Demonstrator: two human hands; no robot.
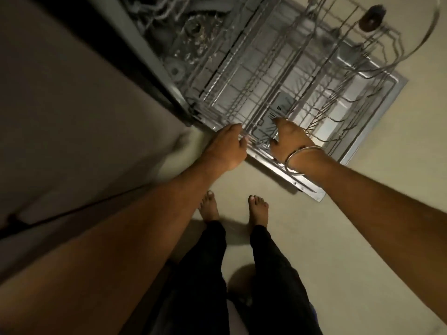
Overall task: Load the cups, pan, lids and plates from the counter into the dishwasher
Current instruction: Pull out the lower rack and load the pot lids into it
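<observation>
**Both hands on the lower rack edge**

Person is standing barefoot on the floor [338,238], leaning over the open dishwasher door [377,131]. Wire rack [254,76] is sitting pulled out over the door. Left hand [226,147] is curling its fingers round the rack's near front wire, close to the door's corner. Right hand [289,139], w/ a metal bangle [297,160] on the wrist, is gripping the same front edge just beside it, thumb pointing into the rack. A glass lid [425,39] w/ a dark knob [370,18] is lying at the rack's far end, well apart from both hands. Counter front [60,93] is running along the left.
</observation>
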